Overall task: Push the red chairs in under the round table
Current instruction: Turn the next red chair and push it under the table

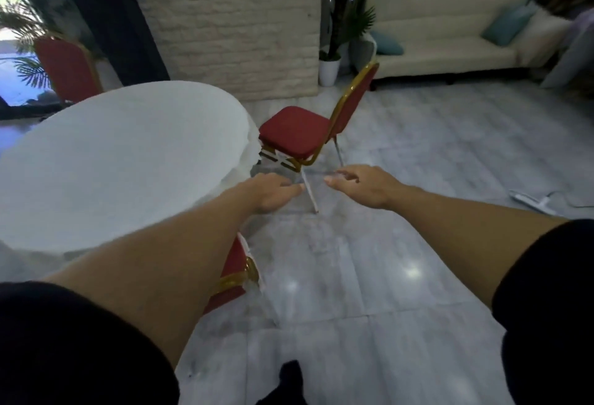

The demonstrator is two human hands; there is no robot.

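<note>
Both hands empty, fingers loosely spread: left hand [273,190], right hand [363,186]. Chair [297,134] stands ahead beside table [122,153], seat facing it, backrest up-right; right hand nearer backrest.

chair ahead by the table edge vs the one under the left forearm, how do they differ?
The red chair ahead stands out from the round table, its whole seat showing; the near red chair is tucked against the tablecloth, mostly hidden by cloth and the left forearm. The chair ahead is seen side-on with legs visible; the near one shows only part of its back. Both have red padding and gold frames.
</note>
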